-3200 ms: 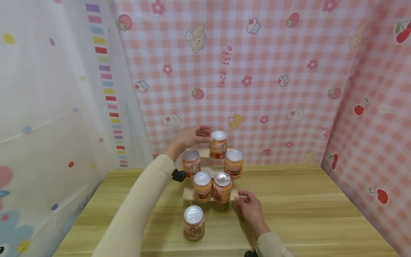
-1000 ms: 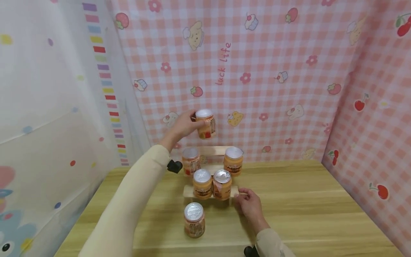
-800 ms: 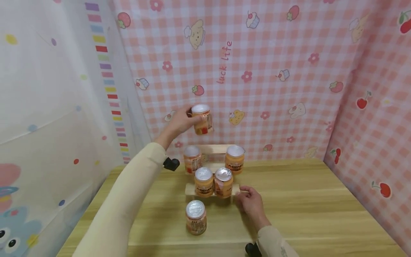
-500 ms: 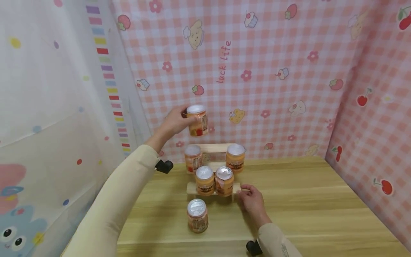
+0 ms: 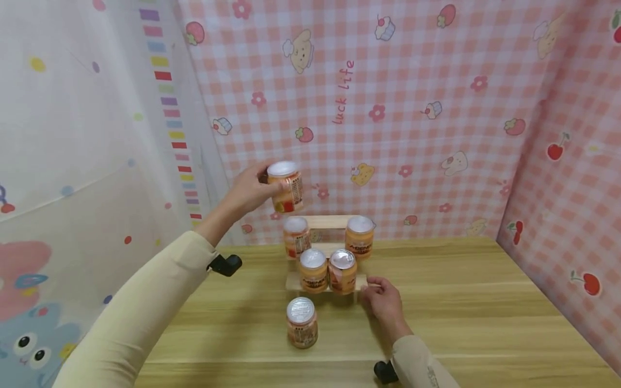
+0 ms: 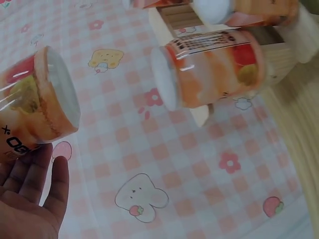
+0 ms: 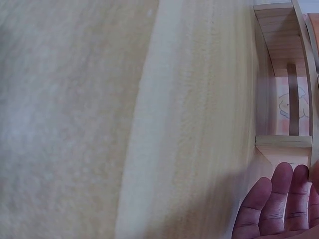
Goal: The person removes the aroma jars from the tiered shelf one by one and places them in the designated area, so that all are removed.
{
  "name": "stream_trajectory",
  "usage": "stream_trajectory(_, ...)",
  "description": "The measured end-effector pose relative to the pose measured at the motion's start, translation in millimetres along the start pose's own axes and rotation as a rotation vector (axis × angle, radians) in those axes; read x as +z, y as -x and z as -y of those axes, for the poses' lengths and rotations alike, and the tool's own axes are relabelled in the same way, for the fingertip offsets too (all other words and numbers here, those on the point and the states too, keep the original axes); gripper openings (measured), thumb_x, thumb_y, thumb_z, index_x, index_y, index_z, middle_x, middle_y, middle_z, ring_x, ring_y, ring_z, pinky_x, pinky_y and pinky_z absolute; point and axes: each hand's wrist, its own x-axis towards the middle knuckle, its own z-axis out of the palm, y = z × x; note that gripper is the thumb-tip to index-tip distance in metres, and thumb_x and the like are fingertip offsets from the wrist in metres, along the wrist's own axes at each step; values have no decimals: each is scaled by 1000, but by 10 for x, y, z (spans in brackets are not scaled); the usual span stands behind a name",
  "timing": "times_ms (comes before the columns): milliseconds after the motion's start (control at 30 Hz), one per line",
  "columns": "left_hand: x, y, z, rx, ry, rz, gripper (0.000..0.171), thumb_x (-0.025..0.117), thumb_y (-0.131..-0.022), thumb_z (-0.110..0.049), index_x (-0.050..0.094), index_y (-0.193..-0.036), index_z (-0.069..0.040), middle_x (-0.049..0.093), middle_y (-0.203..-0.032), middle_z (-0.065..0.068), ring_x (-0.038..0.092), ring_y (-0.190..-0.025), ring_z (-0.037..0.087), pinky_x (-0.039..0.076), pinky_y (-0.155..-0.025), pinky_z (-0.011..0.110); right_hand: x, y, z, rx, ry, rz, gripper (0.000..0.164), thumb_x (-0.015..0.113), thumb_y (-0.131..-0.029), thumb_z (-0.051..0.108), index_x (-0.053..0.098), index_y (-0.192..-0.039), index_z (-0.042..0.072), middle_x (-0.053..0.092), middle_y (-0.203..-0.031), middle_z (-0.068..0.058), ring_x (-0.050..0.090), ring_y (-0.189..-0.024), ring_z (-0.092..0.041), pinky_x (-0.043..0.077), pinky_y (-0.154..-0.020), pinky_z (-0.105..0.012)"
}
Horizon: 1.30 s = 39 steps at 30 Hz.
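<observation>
My left hand (image 5: 251, 188) grips an orange-labelled can with a silver lid (image 5: 285, 187) in the air, above and left of a stepped wooden stand (image 5: 322, 221). In the left wrist view, one finger of that hand stands away from the can (image 6: 30, 107). My right hand (image 5: 386, 303) holds the right end of the stand's front step between thumb and fingers; its other fingers (image 7: 273, 199) are nearly straight. Two similar cans (image 5: 313, 272) stand side by side on that front step. Behind them, one can (image 5: 296, 237) stands left and another (image 5: 359, 238) right.
One more can (image 5: 302, 323) stands on the wood-grain table (image 5: 466, 307) in front of the stand. A pink checked cloth (image 5: 402, 64) hangs behind, with a white dotted cloth (image 5: 97, 134) at the left and a cherry-print one (image 5: 572, 178) at the right.
My left hand has taken the can off the stand's top step, lifted it and carried it leftward. My right hand has stayed at the stand's end.
</observation>
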Motion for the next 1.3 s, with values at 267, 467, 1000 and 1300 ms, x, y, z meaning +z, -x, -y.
stream_trajectory(267,-166,400,188,44,-5,-18,54,68,-90,-25,53,-137,-1,63,-118,17,58,-102,28,50,-82,38,17,19,31,0,29,8,29,66,-91,1,59,-116,-10,68,-84,-10,60,-66,-14,46,-54,-25)
stream_trajectory(467,-228,755,417,-1,-1,-7,57,69,-91,-25,50,-139,0,63,-119,19,61,-102,31,52,-76,35,10,32,13,37,16,27,30,66,-92,2,59,-118,-9,67,-84,-9,59,-65,-13,46,-53,-26)
stream_trajectory(1000,64,1463,870,-123,53,-84,64,76,-86,-20,49,-140,1,62,-123,21,66,-100,34,58,-75,39,-42,51,33,4,6,50,33,65,-93,2,55,-121,-12,70,-83,-10,61,-66,-12,47,-53,-27)
stream_trajectory(1300,330,1677,1140,-93,66,-106,59,80,-81,-15,56,-133,0,66,-115,15,65,-101,28,58,-77,33,-35,45,50,26,-14,69,34,65,-93,2,55,-121,-12,69,-80,-5,61,-65,-11,47,-53,-26)
